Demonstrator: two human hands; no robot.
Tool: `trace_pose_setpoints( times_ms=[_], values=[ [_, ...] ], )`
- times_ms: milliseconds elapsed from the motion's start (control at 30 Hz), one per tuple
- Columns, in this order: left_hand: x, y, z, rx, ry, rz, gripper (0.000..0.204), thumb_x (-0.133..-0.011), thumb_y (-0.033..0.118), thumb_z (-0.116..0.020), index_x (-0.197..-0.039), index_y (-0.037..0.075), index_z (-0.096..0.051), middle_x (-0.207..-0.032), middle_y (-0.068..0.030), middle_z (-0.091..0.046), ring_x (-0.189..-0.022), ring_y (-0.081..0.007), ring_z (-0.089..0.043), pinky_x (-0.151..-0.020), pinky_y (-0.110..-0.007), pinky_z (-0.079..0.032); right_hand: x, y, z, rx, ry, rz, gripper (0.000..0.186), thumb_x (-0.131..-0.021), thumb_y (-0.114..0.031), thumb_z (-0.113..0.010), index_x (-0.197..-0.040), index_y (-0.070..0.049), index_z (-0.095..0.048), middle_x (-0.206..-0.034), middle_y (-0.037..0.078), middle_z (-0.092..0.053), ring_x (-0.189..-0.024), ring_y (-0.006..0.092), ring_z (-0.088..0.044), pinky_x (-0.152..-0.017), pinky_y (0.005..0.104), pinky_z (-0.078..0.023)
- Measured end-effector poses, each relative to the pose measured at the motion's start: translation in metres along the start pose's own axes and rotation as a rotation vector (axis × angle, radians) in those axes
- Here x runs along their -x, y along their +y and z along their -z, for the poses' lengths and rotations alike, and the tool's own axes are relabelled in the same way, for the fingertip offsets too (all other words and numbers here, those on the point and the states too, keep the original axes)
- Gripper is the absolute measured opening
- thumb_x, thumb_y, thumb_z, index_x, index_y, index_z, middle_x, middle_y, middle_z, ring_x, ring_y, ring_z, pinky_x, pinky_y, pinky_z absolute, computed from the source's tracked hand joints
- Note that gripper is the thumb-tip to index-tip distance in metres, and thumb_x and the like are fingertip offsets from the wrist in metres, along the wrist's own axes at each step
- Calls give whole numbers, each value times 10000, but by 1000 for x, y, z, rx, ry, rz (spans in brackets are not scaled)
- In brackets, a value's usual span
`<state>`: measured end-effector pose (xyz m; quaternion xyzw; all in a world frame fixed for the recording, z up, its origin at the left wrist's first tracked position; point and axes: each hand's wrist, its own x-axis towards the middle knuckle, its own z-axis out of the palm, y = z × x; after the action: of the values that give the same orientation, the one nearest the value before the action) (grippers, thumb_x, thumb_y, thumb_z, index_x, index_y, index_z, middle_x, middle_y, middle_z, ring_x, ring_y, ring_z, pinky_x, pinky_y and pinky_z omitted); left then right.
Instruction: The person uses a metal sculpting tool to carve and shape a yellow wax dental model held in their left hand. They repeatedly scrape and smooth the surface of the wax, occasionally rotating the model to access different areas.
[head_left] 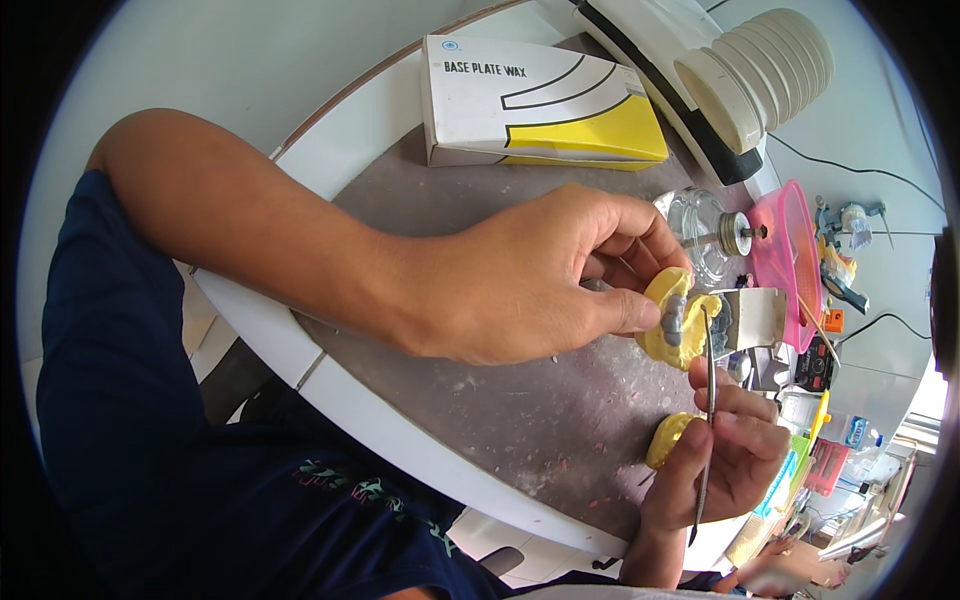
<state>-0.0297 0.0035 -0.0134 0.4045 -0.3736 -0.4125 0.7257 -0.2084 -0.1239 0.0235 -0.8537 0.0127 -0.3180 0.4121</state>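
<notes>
My left hand (560,270) is closed on a yellow dental cast (690,345), pinching its edge between thumb and fingers. A grey strip of wax-like material (673,320) lies along the cast near my thumb. In my right hand (735,450) is a slim metal dental carver (710,390), held like a pen. Its upper tip meets the right side of the cast; whether it presses in is too small to tell. Partly hidden behind my right hand, a second yellow cast (668,437) rests on the table. A pale grey block (755,318) stands just beyond the held cast.
A white and yellow wax box (545,110) lies at the back of the grey tabletop (520,430). Right of it are a glass spirit lamp (705,235), a pink basket (790,250) and a ribbed hose (770,75). Pink specks and crumbs dot the tabletop.
</notes>
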Motion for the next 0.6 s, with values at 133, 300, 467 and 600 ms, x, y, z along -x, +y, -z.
trace_pose_setpoints(
  times_ms=[133, 300, 467, 600],
  values=[
    [0, 0, 0, -3, 6, 12, 199, -857, 10, -623, -1048, -29, -583, -985, -95, -636, -943, -145, -596, -891, -290, -482, 1, 0, 3, 39, -39, 29, 151, -904, -98, -619, -955, -24, -497, -923, 158, -582, -981, 311, -641, -900, 448, -516],
    [1, 1, 0, -1, 3, -3, 194, -863, 20, -624, -1048, -27, -585, -1013, -103, -633, -983, -168, -602, -927, -306, -475, 1, -2, 2, 78, -45, 15, 140, -902, -91, -629, -950, -27, -514, -944, 174, -608, -1004, 308, -636, -917, 426, -505],
    [1, 2, 1, -22, -2, -10, 194, -869, 35, -627, -1049, -25, -587, -1031, -110, -631, -1009, -184, -602, -949, -323, -468, 0, -2, 2, 72, -49, 17, 137, -901, -87, -629, -952, -26, -518, -948, 175, -614, -1010, 308, -635, -923, 424, -501],
    [1, 1, 1, -23, -6, -14, 191, -872, 40, -627, -1048, -24, -588, -1040, -116, -630, -1029, -194, -602, -953, -331, -467, -1, -2, 2, 68, -57, 22, 134, -902, -84, -627, -960, -23, -523, -952, 175, -616, -1008, 304, -634, -924, 425, -500]
  ],
)
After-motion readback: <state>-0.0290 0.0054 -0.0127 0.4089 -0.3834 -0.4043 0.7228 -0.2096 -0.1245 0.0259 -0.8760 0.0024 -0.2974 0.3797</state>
